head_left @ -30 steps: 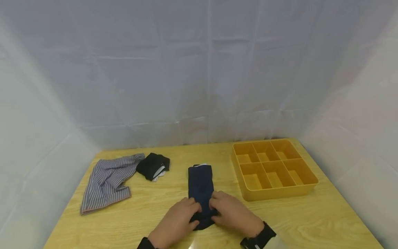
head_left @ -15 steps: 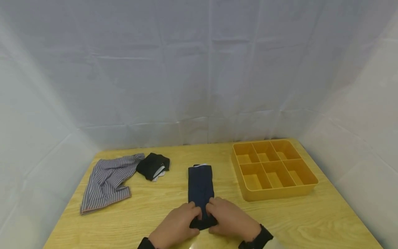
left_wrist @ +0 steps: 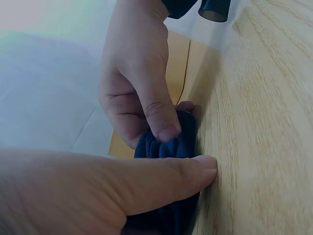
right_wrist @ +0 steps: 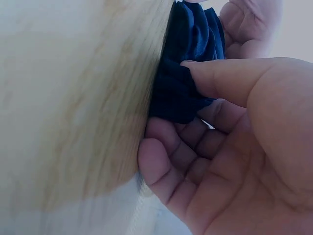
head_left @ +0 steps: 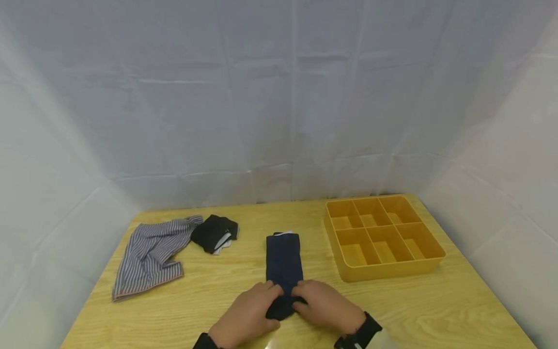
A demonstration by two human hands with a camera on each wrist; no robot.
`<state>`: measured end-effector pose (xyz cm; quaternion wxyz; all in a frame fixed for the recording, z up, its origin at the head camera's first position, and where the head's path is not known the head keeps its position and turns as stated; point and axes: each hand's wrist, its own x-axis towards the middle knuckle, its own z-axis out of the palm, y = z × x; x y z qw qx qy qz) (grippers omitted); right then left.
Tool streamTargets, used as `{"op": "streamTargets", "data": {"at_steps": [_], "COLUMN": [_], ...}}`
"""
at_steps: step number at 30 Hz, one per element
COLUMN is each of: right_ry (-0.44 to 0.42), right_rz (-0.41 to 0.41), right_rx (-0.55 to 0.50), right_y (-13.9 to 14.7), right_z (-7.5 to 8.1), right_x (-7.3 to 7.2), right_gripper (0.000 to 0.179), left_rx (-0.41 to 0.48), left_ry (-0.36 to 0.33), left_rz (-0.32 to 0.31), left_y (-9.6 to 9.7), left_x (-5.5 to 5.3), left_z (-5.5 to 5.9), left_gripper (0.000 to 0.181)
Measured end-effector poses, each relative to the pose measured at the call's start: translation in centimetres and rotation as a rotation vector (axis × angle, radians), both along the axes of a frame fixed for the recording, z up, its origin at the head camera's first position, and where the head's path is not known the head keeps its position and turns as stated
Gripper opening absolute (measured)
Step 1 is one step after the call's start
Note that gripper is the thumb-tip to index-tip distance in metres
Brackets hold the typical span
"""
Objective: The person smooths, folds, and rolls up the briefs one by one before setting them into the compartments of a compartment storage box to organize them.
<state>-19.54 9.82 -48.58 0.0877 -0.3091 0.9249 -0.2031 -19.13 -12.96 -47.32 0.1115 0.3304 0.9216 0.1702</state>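
Note:
A navy folded garment (head_left: 283, 259) lies lengthwise on the table as a narrow strip, a bit of white at its far end. My left hand (head_left: 249, 310) grips its near end from the left, thumb across the gathered edge in the left wrist view. From the other side, my right hand (head_left: 327, 306) pinches the right corner of that end. Bunched folds of the navy cloth (right_wrist: 183, 88) show by the right thumb (right_wrist: 215, 76) in the right wrist view, with the fingers curled beneath. Part of the left fingers is hidden behind the cloth.
A yellow six-part organizer box (head_left: 396, 266) stands at the back right of the wooden table (head_left: 440, 310). At the back left lie a grey striped garment (head_left: 150, 254) and a black folded garment (head_left: 212, 231), touching. White sheeting (head_left: 279, 121) surrounds the table.
Both hands have drawn slightly down the navy garment toward its near end. Its far part has shifted a little to the right. The other clothes and the box stay put.

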Motion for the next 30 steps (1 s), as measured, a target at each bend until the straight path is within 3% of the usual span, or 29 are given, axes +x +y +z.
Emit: {"op": "streamTargets", "data": {"at_steps": [3, 7, 12, 17, 20, 24, 28, 30], "right_ry": [-0.019, 0.075, 0.192, 0.219, 0.167, -0.015, -0.149, -0.158], "right_rz": [0.014, 0.038, 0.081, 0.084, 0.052, 0.009, 0.019, 0.036], "right_rx": [-0.009, 0.020, 0.126, 0.161, 0.092, -0.010, -0.068, -0.071], "right_y": [0.2, -0.1, -0.9, -1.4, -1.2, -0.7, -0.3, -0.3], "right_z": [0.1, 0.7, 1.3, 1.2, 1.0, 0.7, 0.6, 0.8], "right_x": [-0.1, 0.0, 0.4, 0.9, 0.9, 0.4, 0.2, 0.2], "right_gripper": [0.007, 0.017, 0.041, 0.026, 0.012, 0.012, 0.012, 0.010], "left_rx": [0.031, 0.119, 0.207, 0.243, 0.247, 0.215, 0.192, 0.186], "left_ry": [0.025, 0.042, -0.086, -0.205, -0.239, -0.237, -0.182, -0.159], "left_rz": [-0.005, -0.013, 0.021, 0.034, 0.021, -0.019, -0.049, -0.045], "left_y": [0.1, -0.2, -0.4, -0.5, -0.9, -1.2, -0.9, -0.7], "left_x": [-0.1, -0.4, -1.1, -1.4, -1.5, -1.4, -1.2, -1.1], "left_z": [-0.3, -0.8, -1.2, -1.2, -1.0, -0.6, -0.4, -0.4], "left_gripper": [0.036, 0.019, 0.009, 0.010, 0.024, 0.044, 0.022, 0.009]}}
